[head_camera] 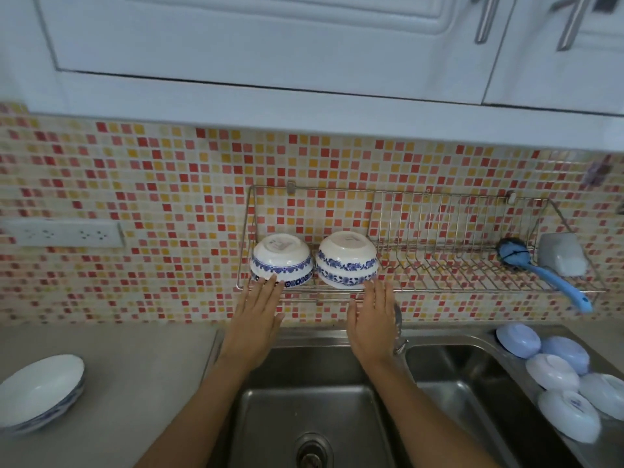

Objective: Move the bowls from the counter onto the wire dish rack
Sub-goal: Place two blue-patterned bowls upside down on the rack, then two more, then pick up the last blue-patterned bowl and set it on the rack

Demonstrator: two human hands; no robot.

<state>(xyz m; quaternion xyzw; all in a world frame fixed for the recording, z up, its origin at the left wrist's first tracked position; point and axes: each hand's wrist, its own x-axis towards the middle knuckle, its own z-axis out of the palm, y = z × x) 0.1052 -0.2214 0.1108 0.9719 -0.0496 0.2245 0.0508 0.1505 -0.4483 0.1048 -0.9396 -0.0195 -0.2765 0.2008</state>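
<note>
A wire dish rack [439,288] hangs on the tiled wall above the sink. At its left end two piles of white bowls with blue flower bands rest upside down: the left pile [281,256] and the right pile [346,256]. My left hand [258,310] is flat and open just below the left pile, fingertips at its rim. My right hand [373,319] is open below the right pile, fingertips close to its lower edge. Neither hand holds anything. A stack of the same bowls [40,393] stands upright on the counter at the far left.
A double steel sink [452,359] lies under my arms. Several pale blue and white plastic bowls [557,369] lie upside down on its right ledge. A blue dish brush [547,271] and a grey cup [562,253] sit at the rack's right end. A socket strip [64,234] is on the wall at left.
</note>
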